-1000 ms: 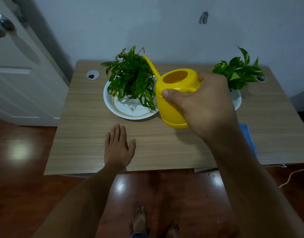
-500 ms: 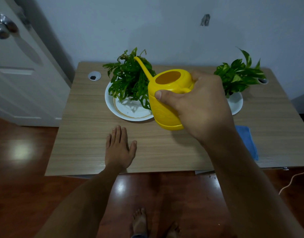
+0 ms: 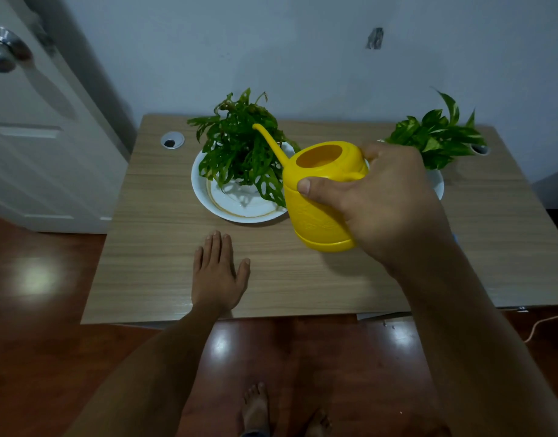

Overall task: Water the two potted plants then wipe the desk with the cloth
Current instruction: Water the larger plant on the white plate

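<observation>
My right hand [image 3: 388, 206] grips the handle of a yellow watering can [image 3: 318, 197], held above the wooden desk [image 3: 164, 247]. Its thin spout points up-left into the leaves of the left potted plant [image 3: 240, 146], which stands in a white dish [image 3: 208, 197]. The right potted plant [image 3: 435, 137] stands at the back right on a white saucer [image 3: 437, 184], partly hidden behind my hand. My left hand [image 3: 217, 272] lies flat on the desk near its front edge, fingers spread. Only a sliver of the blue cloth [image 3: 455, 238] shows past my right forearm.
A white door [image 3: 35, 137] with a metal knob stands at the left. The desk backs onto a pale wall. Cable holes sit at the desk's back-left corner [image 3: 172, 141] and back right [image 3: 479, 149]. My bare feet [image 3: 255, 408] stand on the dark red floor.
The watering can has shifted left toward the left plant, its spout now lower among the leaves. My forearm now covers most of the blue cloth. The left hand has stayed flat.
</observation>
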A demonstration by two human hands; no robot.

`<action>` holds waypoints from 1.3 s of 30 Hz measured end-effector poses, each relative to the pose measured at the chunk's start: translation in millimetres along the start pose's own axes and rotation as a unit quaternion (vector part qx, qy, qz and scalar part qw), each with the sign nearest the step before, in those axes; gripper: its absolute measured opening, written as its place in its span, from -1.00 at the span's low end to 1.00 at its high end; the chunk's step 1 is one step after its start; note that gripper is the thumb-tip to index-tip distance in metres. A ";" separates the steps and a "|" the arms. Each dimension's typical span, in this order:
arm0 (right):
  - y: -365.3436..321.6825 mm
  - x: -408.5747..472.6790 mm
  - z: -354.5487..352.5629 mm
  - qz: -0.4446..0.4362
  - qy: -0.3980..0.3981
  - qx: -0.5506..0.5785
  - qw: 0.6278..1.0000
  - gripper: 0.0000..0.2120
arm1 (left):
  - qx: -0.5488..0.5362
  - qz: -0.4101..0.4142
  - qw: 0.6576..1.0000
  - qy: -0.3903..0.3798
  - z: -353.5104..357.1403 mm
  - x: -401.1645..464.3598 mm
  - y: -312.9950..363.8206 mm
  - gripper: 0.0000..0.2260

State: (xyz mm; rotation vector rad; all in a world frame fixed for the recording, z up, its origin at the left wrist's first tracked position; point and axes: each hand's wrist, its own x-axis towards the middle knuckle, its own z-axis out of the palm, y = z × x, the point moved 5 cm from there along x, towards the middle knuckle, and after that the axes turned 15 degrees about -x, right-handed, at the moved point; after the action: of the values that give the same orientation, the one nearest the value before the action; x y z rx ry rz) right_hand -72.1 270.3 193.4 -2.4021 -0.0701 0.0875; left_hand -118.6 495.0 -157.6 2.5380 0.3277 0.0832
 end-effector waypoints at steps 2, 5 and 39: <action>0.2 -0.3 -1.0 0.001 0.003 -0.003 1.000 -0.67 | 0.003 -0.002 1.000 -0.003 0.1 0.1 0.2 -0.28; 0.7 -1.1 -1.1 0.002 0.002 -0.002 1.000 -0.68 | 0.004 -0.002 1.000 -0.003 -0.2 0.0 0.4 -0.28; -17.5 16.9 7.9 0.008 0.060 0.001 0.998 -0.61 | -0.002 -0.003 1.000 -0.005 1.2 1.0 -1.8 -0.29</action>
State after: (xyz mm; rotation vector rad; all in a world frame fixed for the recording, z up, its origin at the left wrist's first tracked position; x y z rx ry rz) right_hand -56.4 289.7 198.6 -2.4009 0.0043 -0.0492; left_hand -117.8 496.0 -159.6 2.5329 0.3308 0.0697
